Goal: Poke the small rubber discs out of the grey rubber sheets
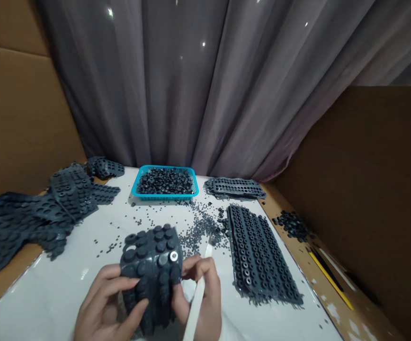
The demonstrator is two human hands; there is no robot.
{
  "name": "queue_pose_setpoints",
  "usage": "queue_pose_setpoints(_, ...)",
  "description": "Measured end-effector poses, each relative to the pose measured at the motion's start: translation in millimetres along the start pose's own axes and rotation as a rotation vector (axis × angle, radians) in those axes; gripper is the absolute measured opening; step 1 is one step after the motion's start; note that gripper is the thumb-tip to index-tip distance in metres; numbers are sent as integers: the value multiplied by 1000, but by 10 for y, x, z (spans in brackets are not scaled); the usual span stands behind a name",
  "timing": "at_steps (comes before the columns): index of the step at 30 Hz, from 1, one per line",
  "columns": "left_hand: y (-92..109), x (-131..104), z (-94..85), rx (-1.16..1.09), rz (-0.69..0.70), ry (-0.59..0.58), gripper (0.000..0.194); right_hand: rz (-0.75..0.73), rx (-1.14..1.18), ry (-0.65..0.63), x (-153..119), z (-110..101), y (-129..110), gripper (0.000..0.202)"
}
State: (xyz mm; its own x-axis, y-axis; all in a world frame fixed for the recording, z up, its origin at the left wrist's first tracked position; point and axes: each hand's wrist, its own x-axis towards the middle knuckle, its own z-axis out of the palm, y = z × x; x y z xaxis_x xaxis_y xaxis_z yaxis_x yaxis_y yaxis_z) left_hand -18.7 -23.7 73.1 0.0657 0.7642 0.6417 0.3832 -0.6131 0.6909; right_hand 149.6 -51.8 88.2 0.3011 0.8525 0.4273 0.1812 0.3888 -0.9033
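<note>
A dark grey rubber sheet with rows of round studs (152, 265) is bent into a curve above the front of the white table. My left hand (111, 303) grips its left side, with the thumb and fingers on the studs. At its right edge, my right hand (203, 298) pinches the sheet and also holds a white-handled tool (195, 308) whose thin tip points up and away. One stud near the sheet's right side shows a bright ring. The sheet's underside is hidden.
A blue basket (165, 196) of small black pieces stands at the back. Tiny discs (200, 229) lie scattered before it. Studded sheets (262, 255) are stacked right, others (63, 199) heaped left. A yellow tool (329, 279) lies far right. Cardboard walls flank the table (67, 279).
</note>
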Motion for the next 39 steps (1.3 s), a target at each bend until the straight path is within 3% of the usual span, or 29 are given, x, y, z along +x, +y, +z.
queue_pose_setpoints(3,-219,166,175,98,-108,-130,27,105,-48,-72,260,-101,184,27)
queue_pose_setpoints(7,-623,421,515,-28,-205,-415,36,156,-199,-137,560,-147,692,24)
queue_pose_setpoints(10,-848,484,658,-94,-227,-523,39,146,-223,-219,609,-136,1003,23)
queue_pose_setpoints(14,-998,414,676,82,-150,-581,47,180,-285,-159,581,-144,1139,23)
queue_pose_setpoints(18,-1038,470,624,314,-91,-517,50,197,-283,-81,582,-208,1116,21)
queue_pose_setpoints(20,-1045,701,640,367,-28,-497,44,199,-257,-44,567,-227,1089,21)
queue_pose_setpoints(23,-1123,1358,828,492,122,-492,33,189,-226,-39,503,-214,1046,21)
queue_pose_setpoints(27,-1399,2425,1383,642,125,-541,28,204,-197,-87,410,-170,992,22)
queue_pose_setpoints(30,-1625,2965,1820,710,146,-634,26,239,-176,-79,381,-161,966,22)
queue_pose_setpoints(34,-1822,3195,2175,717,217,-799,30,282,-163,-55,382,-177,962,23)
queue_pose_setpoints(39,-1938,3191,2265,604,209,-857,31,335,-127,-26,394,-200,963,25)
